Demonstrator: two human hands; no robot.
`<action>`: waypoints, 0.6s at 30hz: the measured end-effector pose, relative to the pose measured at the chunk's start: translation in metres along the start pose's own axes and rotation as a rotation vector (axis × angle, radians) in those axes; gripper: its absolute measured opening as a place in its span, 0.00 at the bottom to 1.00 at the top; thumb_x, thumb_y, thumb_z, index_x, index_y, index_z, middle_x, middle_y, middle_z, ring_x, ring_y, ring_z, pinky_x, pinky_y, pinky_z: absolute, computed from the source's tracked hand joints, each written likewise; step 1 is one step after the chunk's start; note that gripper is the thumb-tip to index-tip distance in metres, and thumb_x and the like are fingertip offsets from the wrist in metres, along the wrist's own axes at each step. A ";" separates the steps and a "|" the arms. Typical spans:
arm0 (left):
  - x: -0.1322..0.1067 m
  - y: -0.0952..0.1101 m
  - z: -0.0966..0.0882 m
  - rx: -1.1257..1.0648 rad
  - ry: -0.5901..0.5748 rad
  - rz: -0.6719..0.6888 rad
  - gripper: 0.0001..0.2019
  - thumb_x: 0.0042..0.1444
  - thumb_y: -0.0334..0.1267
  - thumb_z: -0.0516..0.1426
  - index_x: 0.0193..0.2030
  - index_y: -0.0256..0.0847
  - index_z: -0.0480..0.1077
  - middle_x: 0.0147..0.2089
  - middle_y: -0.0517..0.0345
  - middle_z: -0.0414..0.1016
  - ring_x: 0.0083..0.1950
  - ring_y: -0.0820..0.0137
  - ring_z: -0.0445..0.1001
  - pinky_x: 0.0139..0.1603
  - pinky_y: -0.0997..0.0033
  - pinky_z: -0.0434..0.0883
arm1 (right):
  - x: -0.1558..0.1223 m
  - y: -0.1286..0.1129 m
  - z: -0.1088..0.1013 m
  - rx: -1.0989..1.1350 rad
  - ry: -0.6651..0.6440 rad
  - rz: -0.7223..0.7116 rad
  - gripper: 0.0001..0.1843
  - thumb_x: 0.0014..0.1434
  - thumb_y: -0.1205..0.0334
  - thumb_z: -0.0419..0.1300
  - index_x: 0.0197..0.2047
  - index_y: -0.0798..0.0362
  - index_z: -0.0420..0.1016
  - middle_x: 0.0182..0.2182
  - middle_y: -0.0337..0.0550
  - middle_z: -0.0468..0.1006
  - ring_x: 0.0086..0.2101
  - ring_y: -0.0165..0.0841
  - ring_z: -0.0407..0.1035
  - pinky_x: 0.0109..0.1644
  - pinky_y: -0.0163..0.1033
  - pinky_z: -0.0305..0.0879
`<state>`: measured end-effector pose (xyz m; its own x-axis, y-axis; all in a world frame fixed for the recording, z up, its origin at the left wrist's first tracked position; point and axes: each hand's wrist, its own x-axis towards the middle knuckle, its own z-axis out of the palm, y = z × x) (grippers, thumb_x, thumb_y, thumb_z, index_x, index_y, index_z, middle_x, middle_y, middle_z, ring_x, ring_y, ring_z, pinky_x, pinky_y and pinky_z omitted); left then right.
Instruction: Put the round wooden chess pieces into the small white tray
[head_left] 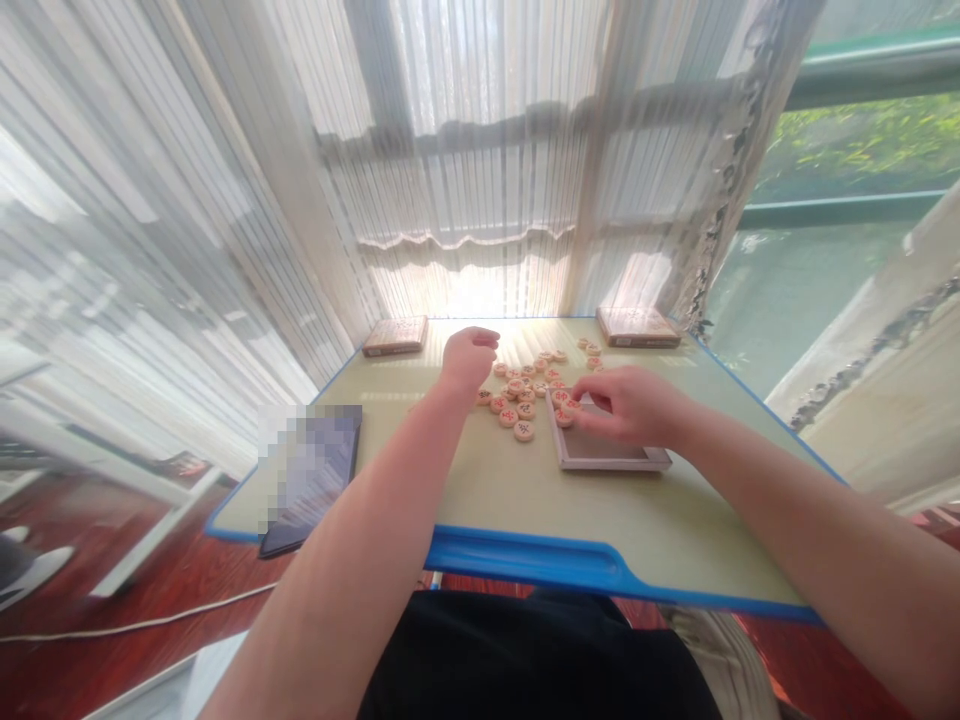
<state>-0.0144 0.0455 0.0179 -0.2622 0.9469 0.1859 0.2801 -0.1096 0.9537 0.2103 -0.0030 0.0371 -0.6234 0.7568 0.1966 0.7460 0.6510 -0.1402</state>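
Pale tabletop (472,490) edged in blue, backlit through sheer curtains (450,180) at 12 o'clock; clock taken from the table's middle, 6 toward the wearer. Round pieces (508,417), marked with red or dark characters, loosely spread from the middle toward 12, a few apart at 1; many face up, probably leaving the marks readable.

Shallow open tray (615,464) at 4 o'clock, just beside the spread; judged so placed for short reach from right hand (637,405); a few pieces at the tray's 10 o'clock corner. Right hand over the tray, thumb and fingers curved around a gap, tips at those pieces; cannot tell whether pinching one or only touching. Left hand (471,358) toward 11, just beside the spread; fingers curled inward, contents hidden, cannot tell if holding anything; forearm laid across from 7, perhaps for reach to the far pieces.

Flat box (395,335) at 11, second box (638,327) at 1, both near the far edge, likely out of the working area; dark tablet (322,500) at 8, partly pixelated. Beyond: uncurtained window (847,150) at 2, greenery outside; reddish floor (45,510) and white cable (150,625) at 8.
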 end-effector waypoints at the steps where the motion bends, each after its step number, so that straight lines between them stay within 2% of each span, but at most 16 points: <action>1: -0.001 0.001 -0.001 -0.012 0.000 -0.004 0.15 0.40 0.23 0.54 0.37 0.37 0.73 0.38 0.53 0.76 0.36 0.69 0.74 0.36 0.70 0.71 | 0.000 0.000 0.000 -0.005 0.003 0.000 0.17 0.52 0.50 0.53 0.34 0.53 0.75 0.19 0.38 0.68 0.22 0.30 0.59 0.27 0.35 0.47; 3: -0.002 0.002 -0.001 0.019 0.000 0.017 0.15 0.41 0.25 0.55 0.38 0.38 0.73 0.39 0.53 0.76 0.37 0.68 0.74 0.36 0.69 0.71 | 0.000 0.001 0.001 -0.015 0.009 -0.006 0.17 0.53 0.50 0.53 0.33 0.53 0.75 0.18 0.38 0.68 0.22 0.30 0.59 0.27 0.36 0.46; 7: -0.004 0.001 0.002 0.226 -0.033 0.112 0.12 0.44 0.29 0.56 0.37 0.39 0.74 0.40 0.53 0.77 0.41 0.66 0.74 0.41 0.67 0.71 | 0.000 0.000 0.001 -0.022 0.027 -0.019 0.17 0.53 0.49 0.53 0.33 0.53 0.76 0.18 0.39 0.69 0.22 0.30 0.59 0.26 0.36 0.46; 10: -0.006 0.000 0.005 0.275 -0.053 0.116 0.13 0.45 0.31 0.55 0.39 0.40 0.75 0.41 0.53 0.77 0.41 0.66 0.74 0.41 0.66 0.71 | 0.000 0.000 0.001 -0.019 0.046 -0.016 0.17 0.53 0.49 0.53 0.32 0.53 0.76 0.17 0.39 0.69 0.21 0.30 0.59 0.26 0.36 0.46; 13: -0.006 0.001 0.006 0.178 -0.035 0.080 0.12 0.46 0.32 0.55 0.39 0.39 0.74 0.40 0.53 0.77 0.39 0.67 0.74 0.38 0.68 0.71 | 0.000 0.002 0.002 -0.030 0.105 0.033 0.16 0.52 0.50 0.55 0.32 0.52 0.76 0.19 0.39 0.70 0.21 0.29 0.59 0.26 0.35 0.46; 18: -0.005 0.008 0.002 -0.071 -0.032 -0.063 0.10 0.45 0.34 0.56 0.36 0.38 0.73 0.38 0.53 0.76 0.36 0.68 0.74 0.31 0.72 0.70 | 0.003 0.013 0.006 -0.067 0.324 0.214 0.16 0.52 0.50 0.54 0.31 0.52 0.76 0.20 0.40 0.71 0.21 0.30 0.61 0.26 0.36 0.47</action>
<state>-0.0090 0.0405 0.0244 -0.2474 0.9616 0.1187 0.1972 -0.0700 0.9779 0.2165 0.0082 0.0304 -0.3537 0.8102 0.4674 0.8715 0.4670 -0.1500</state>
